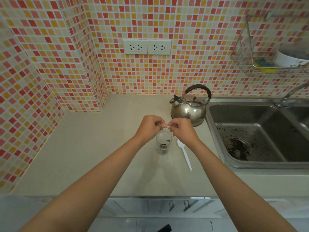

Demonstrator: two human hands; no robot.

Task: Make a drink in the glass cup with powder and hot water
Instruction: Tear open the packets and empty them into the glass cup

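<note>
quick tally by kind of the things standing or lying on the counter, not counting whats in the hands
glass cup: 1
kettle: 1
white plastic spoon: 1
total: 3

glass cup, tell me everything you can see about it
The glass cup is small, clear and upright on the pale countertop, with a little dark powder at its bottom and no water visible. It stands just left of the white plastic spoon and in front of the steel kettle. The left hand and right hand pinch a small yellowish item above its rim; neither clearly touches it.
</note>
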